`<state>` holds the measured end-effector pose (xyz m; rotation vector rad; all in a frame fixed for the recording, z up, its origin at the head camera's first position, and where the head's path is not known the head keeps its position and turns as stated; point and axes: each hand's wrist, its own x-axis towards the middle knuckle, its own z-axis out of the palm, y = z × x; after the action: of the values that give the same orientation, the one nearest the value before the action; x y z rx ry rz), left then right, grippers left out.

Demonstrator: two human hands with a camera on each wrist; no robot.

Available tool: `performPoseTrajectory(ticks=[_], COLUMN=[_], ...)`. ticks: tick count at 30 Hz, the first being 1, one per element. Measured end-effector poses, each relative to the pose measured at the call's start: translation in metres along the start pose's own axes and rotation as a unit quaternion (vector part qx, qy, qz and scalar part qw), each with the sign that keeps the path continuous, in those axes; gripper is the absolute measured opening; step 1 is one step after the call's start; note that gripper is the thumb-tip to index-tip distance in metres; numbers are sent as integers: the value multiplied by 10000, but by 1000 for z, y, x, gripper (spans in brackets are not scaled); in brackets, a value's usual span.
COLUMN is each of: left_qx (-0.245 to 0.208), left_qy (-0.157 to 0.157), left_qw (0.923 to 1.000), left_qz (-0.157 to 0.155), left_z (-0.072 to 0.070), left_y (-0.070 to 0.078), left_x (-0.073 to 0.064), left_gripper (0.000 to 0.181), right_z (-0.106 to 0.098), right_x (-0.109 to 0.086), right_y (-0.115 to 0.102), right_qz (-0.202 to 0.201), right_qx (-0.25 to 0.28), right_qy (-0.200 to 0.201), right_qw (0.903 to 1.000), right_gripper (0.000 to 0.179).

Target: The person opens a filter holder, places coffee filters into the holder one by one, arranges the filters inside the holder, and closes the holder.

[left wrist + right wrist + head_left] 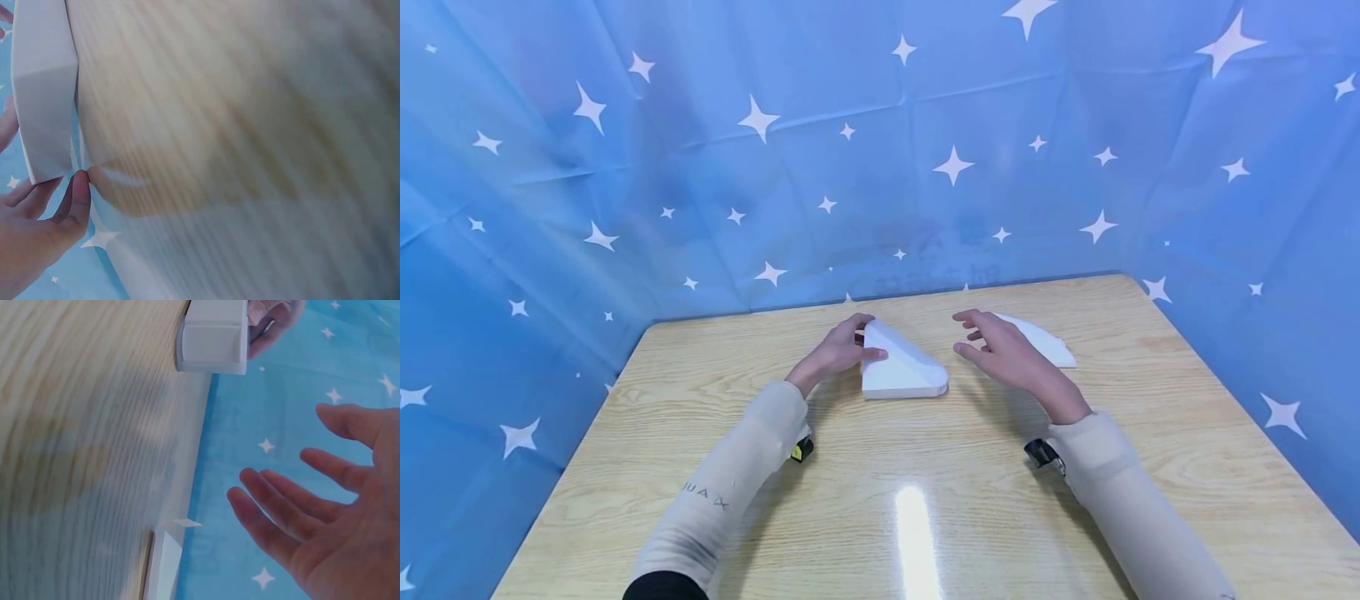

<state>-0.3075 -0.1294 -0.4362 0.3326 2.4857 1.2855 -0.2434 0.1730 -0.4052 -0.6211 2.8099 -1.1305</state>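
A white wedge-shaped box (902,367), rounded at its right tip, rests on the wooden table. Its left end is gripped by my left hand (842,346), thumb on the top face and fingers around the far corner. In the left wrist view the box (45,94) is seen edge-on, with fingers of the left hand (47,228) at its end. My right hand (1003,350) hovers right of the box, apart from it, fingers spread and loosely bent; the right wrist view shows this hand (337,506) holding nothing. Behind it lies a flat white fan-shaped piece (1041,340), partly hidden.
The light wooden table (700,400) ends at a blue curtain (850,167) with white stars, which also hangs along both sides. Dark wrist devices (1043,452) sit under both sleeves. A bright light reflection lies on the near part of the tabletop.
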Motion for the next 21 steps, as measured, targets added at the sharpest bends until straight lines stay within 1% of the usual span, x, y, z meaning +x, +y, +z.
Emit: performPoseTrajectory(ticks=[3,6,12,16,21], left_qx=[-55,-14,-51,-115,-179], left_qy=[162,317,576,681,743], left_qw=[9998,9995,9982,9974,9964], left_qz=[31,88,149,207,355], left_z=[2,3,6,8,8], left_y=[3,6,8,8,8], left_x=[-3,-5,-7,-9,-12], left_gripper=[77,75,78,78,78], right_z=[1,1,1,2,2], right_x=[-1,-1,0,0,0], right_y=[2,3,2,2,0], right_qz=[20,14,16,7,2], right_qx=[18,31,-2,-46,-17], right_qy=[-7,-19,-19,1,5], right_qw=[10000,10000,10000,10000,10000], right_gripper=[53,52,52,52,52])
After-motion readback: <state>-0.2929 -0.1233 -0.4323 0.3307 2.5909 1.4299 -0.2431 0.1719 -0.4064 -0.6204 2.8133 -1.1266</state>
